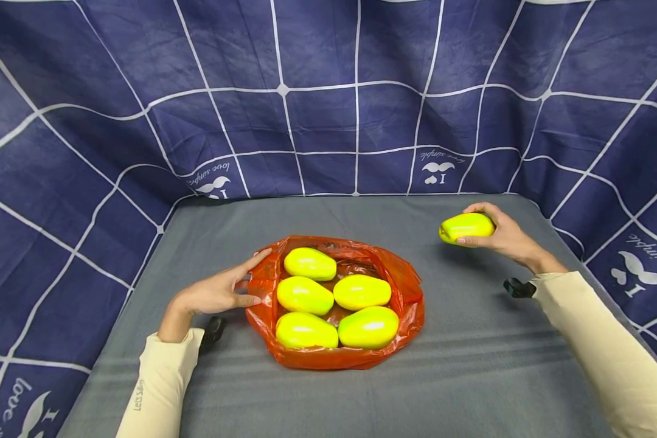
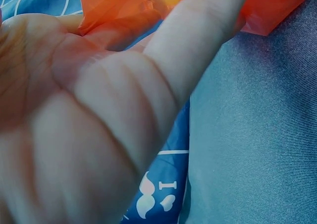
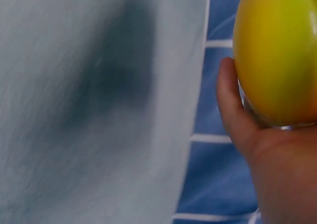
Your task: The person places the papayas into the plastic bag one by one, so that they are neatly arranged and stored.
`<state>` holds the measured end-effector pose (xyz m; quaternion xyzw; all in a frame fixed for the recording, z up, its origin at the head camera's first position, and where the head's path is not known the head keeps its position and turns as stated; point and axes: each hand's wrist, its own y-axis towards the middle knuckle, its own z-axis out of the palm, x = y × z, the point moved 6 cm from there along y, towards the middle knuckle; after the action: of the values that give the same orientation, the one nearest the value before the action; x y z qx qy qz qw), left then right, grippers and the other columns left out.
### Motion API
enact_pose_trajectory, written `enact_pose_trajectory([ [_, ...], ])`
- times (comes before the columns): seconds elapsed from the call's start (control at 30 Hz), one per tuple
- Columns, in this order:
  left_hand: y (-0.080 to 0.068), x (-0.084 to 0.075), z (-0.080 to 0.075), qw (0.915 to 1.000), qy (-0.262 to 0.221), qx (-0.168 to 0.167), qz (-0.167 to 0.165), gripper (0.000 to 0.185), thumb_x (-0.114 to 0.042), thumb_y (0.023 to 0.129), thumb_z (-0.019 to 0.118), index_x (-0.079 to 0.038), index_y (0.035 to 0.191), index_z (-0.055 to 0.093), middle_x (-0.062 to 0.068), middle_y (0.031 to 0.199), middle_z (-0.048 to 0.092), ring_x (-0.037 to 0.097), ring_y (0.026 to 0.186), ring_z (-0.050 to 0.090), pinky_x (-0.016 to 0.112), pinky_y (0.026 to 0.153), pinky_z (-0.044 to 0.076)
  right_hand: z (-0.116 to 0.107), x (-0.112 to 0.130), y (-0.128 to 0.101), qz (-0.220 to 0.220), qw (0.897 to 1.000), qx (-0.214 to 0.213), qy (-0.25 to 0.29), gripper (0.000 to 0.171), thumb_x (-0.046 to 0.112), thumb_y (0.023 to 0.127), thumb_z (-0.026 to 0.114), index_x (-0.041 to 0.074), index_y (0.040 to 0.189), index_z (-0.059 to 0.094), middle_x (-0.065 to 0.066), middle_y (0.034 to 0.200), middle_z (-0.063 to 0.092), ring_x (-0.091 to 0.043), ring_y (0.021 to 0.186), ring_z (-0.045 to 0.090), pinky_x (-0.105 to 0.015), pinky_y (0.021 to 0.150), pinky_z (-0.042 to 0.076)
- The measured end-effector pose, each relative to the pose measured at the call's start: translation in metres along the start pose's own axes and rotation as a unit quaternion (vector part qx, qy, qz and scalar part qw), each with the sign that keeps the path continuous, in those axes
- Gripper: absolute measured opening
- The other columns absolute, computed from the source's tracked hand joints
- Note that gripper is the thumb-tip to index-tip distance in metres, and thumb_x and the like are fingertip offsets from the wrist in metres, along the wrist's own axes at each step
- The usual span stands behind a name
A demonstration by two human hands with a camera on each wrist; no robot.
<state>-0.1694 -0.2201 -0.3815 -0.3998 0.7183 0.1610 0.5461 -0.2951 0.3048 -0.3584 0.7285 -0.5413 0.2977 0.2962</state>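
Note:
My right hand (image 1: 500, 234) holds a yellow-green papaya (image 1: 468, 227) above the right side of the table, with a shadow below it. In the right wrist view the thumb (image 3: 233, 102) lies along the side of that papaya (image 3: 277, 55). A red plastic bag (image 1: 342, 360) sits in the middle with its mouth open upward. Several papayas (image 1: 362, 292) lie inside it in two columns. My left hand (image 1: 213, 295) touches the bag's left side, fingers and thumb spread and fairly straight. Up close in the left wrist view, the thumb (image 2: 198, 35) reaches over the red plastic (image 2: 272, 6).
A grey cloth (image 1: 487, 365) covers the table. Blue sheets with white grid lines (image 1: 317, 121) hang at the back and both sides, meeting the table's edges. A small black device (image 1: 520, 288) is at the right wrist, another (image 1: 212, 331) at the left.

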Motion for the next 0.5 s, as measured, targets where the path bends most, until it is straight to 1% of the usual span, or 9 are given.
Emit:
enact_pose_trajectory([
  [0.13,-0.001,0.001,0.001,1.0000,-0.005,0.002,0.001,0.100,-0.010,0.094,0.069,-0.022,0.162,-0.003,0.016,0.168,-0.003,0.048,0.138,0.040,0.026,0.099,0.051,0.013,0.031,0.000,-0.010,0.999,0.014,-0.033,0.063,0.025,0.082,0.085,0.015,0.133,0.049,-0.005,0.122,0.052,-0.019,0.101,0.049,-0.022,0.080,0.039],
  [0.23,-0.001,0.000,0.000,1.0000,0.000,0.000,0.006,0.099,-0.010,0.094,0.069,-0.022,0.162,-0.002,0.015,0.168,-0.003,0.047,0.140,0.037,0.023,0.099,0.049,0.024,0.057,0.000,-0.026,0.998,0.028,-0.054,0.066,0.030,0.083,0.083,0.020,0.138,0.047,-0.010,0.129,0.050,-0.025,0.110,0.049,-0.031,0.085,0.041],
  [0.3,-0.001,-0.002,0.001,0.9999,-0.001,0.000,0.010,0.099,-0.009,0.094,0.069,-0.022,0.163,-0.002,0.015,0.168,-0.004,0.046,0.141,0.035,0.021,0.099,0.048,0.031,0.075,0.000,-0.053,0.996,0.029,-0.065,0.065,0.029,0.083,0.083,0.021,0.139,0.051,-0.011,0.129,0.050,-0.025,0.111,0.048,-0.038,0.085,0.040],
  [0.37,-0.001,-0.003,0.000,0.9999,0.000,-0.001,0.013,0.099,-0.009,0.094,0.069,-0.022,0.163,-0.001,0.015,0.168,-0.005,0.045,0.143,0.032,0.018,0.099,0.047,0.038,0.093,-0.001,-0.079,0.993,0.029,-0.081,0.062,0.030,0.083,0.082,0.022,0.138,0.054,-0.010,0.125,0.052,-0.024,0.109,0.047,-0.042,0.084,0.039],
  [0.43,-0.001,-0.003,0.000,0.9999,0.001,-0.002,0.015,0.099,-0.008,0.094,0.069,-0.021,0.163,-0.001,0.015,0.168,-0.006,0.044,0.145,0.028,0.018,0.099,0.046,0.046,0.110,-0.003,-0.111,0.989,0.030,-0.090,0.058,0.029,0.084,0.082,0.020,0.135,0.058,-0.008,0.121,0.054,-0.022,0.105,0.047,-0.043,0.083,0.039],
  [0.5,-0.001,-0.003,-0.001,0.9999,0.005,-0.003,0.014,0.099,-0.009,0.093,0.069,-0.021,0.163,-0.001,0.015,0.168,-0.006,0.044,0.146,0.026,0.019,0.100,0.045,0.054,0.124,-0.005,-0.131,0.986,0.038,-0.094,0.056,0.029,0.085,0.081,0.019,0.134,0.058,-0.006,0.120,0.056,-0.021,0.103,0.049,-0.042,0.083,0.041],
])
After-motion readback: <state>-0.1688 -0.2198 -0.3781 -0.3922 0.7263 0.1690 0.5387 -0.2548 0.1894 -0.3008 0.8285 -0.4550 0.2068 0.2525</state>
